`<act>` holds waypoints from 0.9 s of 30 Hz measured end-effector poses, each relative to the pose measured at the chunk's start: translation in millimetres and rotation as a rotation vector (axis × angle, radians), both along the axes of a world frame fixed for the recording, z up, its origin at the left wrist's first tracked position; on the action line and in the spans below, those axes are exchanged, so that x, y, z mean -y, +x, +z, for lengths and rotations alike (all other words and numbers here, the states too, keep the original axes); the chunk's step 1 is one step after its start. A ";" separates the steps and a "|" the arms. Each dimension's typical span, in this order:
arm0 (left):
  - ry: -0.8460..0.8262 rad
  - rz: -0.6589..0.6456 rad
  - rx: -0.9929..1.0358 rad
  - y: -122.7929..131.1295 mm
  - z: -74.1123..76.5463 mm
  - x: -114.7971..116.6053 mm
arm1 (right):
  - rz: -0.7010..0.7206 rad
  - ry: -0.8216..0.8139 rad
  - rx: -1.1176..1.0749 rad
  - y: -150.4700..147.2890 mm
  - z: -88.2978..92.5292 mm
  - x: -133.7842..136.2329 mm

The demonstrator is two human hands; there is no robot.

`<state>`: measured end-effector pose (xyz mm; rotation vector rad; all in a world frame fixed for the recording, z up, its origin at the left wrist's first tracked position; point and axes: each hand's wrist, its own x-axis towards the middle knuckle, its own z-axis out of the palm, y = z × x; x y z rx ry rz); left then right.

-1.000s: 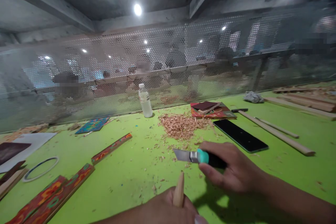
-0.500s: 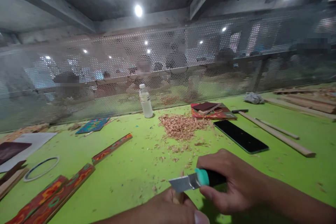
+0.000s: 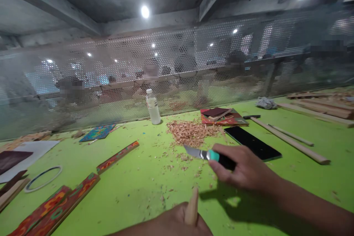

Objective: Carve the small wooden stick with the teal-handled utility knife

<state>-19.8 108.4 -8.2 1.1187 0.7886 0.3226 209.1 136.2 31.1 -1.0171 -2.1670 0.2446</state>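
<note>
My left hand (image 3: 174, 223) sits at the bottom edge, gripping a pale wooden stick (image 3: 191, 206) whose carved, tapered tip points up and away from me. My right hand (image 3: 243, 169) holds a knife (image 3: 206, 154) by its black handle with a teal collar. The short metal blade points left and hovers above the green table (image 3: 132, 188), well clear of the stick's tip. A pile of wood shavings (image 3: 190, 132) lies just beyond the blade.
A black phone (image 3: 253, 143) lies right of the shavings, with long wooden dowels (image 3: 290, 142) further right. A plastic bottle (image 3: 153, 107) stands by the perforated screen (image 3: 110, 77). Painted wooden strips (image 3: 66, 202), a ring (image 3: 42, 179) and paper sheets (image 3: 24, 153) lie at left. People sit behind the screen.
My right hand brought the knife down onto the stick's tip, then lifted it up and away along the stick. The stick's tapered tip shows again above my left hand.
</note>
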 end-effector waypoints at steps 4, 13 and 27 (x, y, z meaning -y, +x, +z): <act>-0.001 -0.022 0.081 -0.7 -2.4 1.2 | -0.057 -0.021 -0.026 3.2 2.5 -1.8; 0.214 0.255 0.255 18.2 20.0 14.6 | -0.052 -0.062 -0.023 0.7 -4.1 -3.1; 0.291 0.313 0.138 15.8 31.1 20.3 | -0.050 -0.133 -0.049 1.4 -9.7 -1.6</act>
